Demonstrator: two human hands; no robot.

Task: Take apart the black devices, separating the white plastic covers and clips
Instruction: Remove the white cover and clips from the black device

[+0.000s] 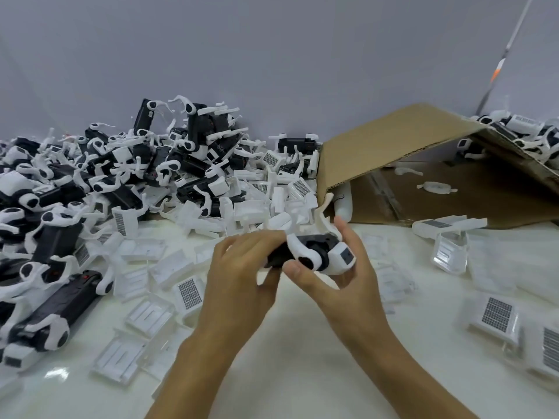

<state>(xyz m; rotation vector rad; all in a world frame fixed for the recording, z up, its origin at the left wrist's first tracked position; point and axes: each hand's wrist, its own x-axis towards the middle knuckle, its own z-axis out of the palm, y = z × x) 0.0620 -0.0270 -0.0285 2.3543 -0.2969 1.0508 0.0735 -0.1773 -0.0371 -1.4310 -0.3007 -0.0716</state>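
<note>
In the middle of the view I hold one black device (314, 241) above the white table. Its right end carries a white plastic cover (340, 257), and a white curved clip (298, 247) wraps its middle. My left hand (242, 267) grips the black left end, which it mostly hides. My right hand (341, 267) curls round the covered right end, thumb under the clip. A big pile of black devices with white clips (90, 182) fills the left side.
Loose white covers (148, 316) and clear trays (496, 316) lie scattered over the white table (302, 343). An open cardboard box (423, 170) lies on its side at the back right, with more devices (520, 131) on top. A grey wall stands behind.
</note>
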